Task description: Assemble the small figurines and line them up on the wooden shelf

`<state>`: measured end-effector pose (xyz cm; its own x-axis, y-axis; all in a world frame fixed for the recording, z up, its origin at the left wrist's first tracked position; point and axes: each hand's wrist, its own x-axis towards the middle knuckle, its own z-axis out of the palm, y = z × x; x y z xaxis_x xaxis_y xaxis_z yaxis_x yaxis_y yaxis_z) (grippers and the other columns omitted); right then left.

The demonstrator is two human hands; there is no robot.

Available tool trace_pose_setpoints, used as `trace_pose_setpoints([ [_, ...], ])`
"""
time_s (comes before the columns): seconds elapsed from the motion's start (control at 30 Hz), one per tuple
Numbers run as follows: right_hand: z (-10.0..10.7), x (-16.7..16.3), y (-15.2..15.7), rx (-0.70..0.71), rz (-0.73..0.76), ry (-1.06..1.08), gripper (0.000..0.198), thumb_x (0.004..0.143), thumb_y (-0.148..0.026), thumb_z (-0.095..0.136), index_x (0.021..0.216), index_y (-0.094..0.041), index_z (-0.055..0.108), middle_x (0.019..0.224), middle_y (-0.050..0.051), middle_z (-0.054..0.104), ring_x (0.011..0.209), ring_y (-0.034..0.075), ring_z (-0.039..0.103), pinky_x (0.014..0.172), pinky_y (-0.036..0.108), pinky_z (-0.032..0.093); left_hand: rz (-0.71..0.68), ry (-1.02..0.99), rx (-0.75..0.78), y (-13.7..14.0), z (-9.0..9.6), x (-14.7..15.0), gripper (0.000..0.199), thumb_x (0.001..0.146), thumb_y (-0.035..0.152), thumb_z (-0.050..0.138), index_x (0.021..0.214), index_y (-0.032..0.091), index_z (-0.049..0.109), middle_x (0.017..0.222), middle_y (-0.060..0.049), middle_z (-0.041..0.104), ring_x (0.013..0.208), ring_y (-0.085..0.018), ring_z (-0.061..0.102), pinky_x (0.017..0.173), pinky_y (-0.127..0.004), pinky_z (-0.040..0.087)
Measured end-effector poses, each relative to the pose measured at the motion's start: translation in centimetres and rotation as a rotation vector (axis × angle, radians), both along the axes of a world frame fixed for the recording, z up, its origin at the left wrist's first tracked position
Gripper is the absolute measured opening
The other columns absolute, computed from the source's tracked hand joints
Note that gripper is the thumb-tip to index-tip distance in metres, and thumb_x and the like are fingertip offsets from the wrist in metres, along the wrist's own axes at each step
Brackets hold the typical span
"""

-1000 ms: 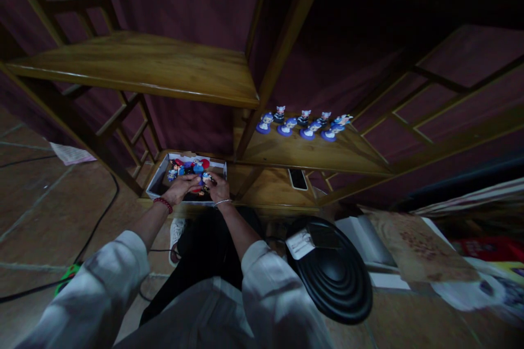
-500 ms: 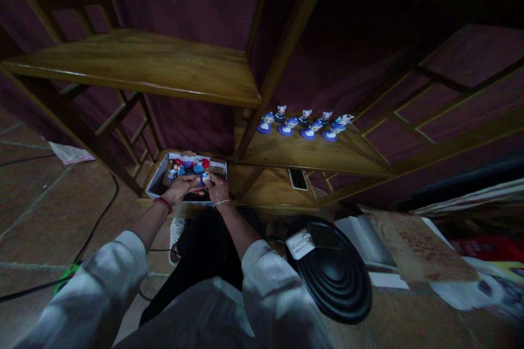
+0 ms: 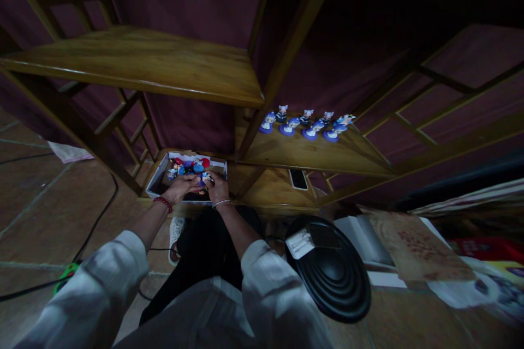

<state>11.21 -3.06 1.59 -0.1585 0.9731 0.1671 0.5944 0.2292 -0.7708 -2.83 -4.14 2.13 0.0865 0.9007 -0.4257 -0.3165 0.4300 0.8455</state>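
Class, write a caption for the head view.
Both hands hold a figurine over a box of colourful figures on a wooden shelf.

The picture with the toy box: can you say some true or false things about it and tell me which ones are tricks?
1. The left hand and right hand both hold one small figure at the box. True.
2. The box sits on the floor. False: it sits on the bottom board of the wooden stand.
3. A phone lies to the right of the box. True.
4. The purple-based figures have tipped over. False: they stand upright on the shelf.
5. The bracelet by the left hand is green. False: it is red.
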Motion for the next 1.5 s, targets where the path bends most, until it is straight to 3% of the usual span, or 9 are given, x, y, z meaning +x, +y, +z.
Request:
trace_pose_setpoints([
  [0.3, 0.0, -0.1, 0.1, -0.034, -0.038, -0.074, 0.029, 0.078, -0.028, 0.056, 0.105, -0.02, 0.062, 0.096, 0.006, 0.066, 0.088, 0.017, 0.06, 0.082, 0.025, 0.043, -0.018, 0.031, 0.027, -0.1, 0.1, 0.2, 0.028, 0.057, 0.026, 0.075, 0.078, 0.009, 0.067, 0.079, -0.009, 0.069, 0.078, -0.021, 0.064, 0.078, -0.034, 0.052],
  [0.63, 0.4, -0.3, 0.1, -0.085, -0.071, -0.132, 0.021, 0.079, -0.032, 0.052, 0.092, -0.021, 0.065, 0.076, 0.001, 0.068, 0.068, 0.012, 0.06, 0.065, 0.018, 0.043, -0.032, 0.084, 0.059, -0.2, 0.2, 0.2, 0.041, 0.049, 0.033, 0.078, 0.081, 0.01, 0.068, 0.085, -0.008, 0.069, 0.083, -0.022, 0.063, 0.084, -0.039, 0.048],
  [0.97, 0.2, -0.5, 0.1, -0.14, -0.12, -0.085, 0.019, 0.077, -0.032, 0.052, 0.081, -0.02, 0.066, 0.071, 0.0, 0.067, 0.065, 0.012, 0.06, 0.062, 0.018, 0.044, -0.024, 0.048, 0.062, -0.1, 0.1, 0.3, 0.037, 0.053, 0.027, 0.077, 0.084, 0.01, 0.068, 0.085, -0.008, 0.069, 0.084, -0.021, 0.063, 0.084, -0.037, 0.049],
  [1.23, -0.6, -0.2, 0.3, -0.116, -0.089, -0.045, 0.026, 0.075, -0.032, 0.057, 0.096, -0.02, 0.065, 0.079, 0.003, 0.069, 0.072, 0.014, 0.062, 0.07, 0.021, 0.046, -0.061, 0.037, 0.044, 0.0, -0.2, 0.0, 0.036, 0.055, 0.028, 0.076, 0.084, 0.008, 0.068, 0.085, -0.01, 0.069, 0.08, -0.021, 0.064, 0.08, -0.035, 0.05],
  [1.5, -1.3, 0.0, 0.6, -0.069, -0.048, 0.054, 0.026, 0.07, -0.025, 0.062, 0.095, -0.024, 0.066, 0.094, 0.001, 0.068, 0.086, 0.015, 0.062, 0.082, 0.024, 0.046, -0.055, 0.023, 0.008, -0.1, 0.0, 0.0, 0.027, 0.059, 0.026, 0.074, 0.078, 0.009, 0.065, 0.078, -0.008, 0.069, 0.074, -0.019, 0.065, 0.079, -0.033, 0.051],
])
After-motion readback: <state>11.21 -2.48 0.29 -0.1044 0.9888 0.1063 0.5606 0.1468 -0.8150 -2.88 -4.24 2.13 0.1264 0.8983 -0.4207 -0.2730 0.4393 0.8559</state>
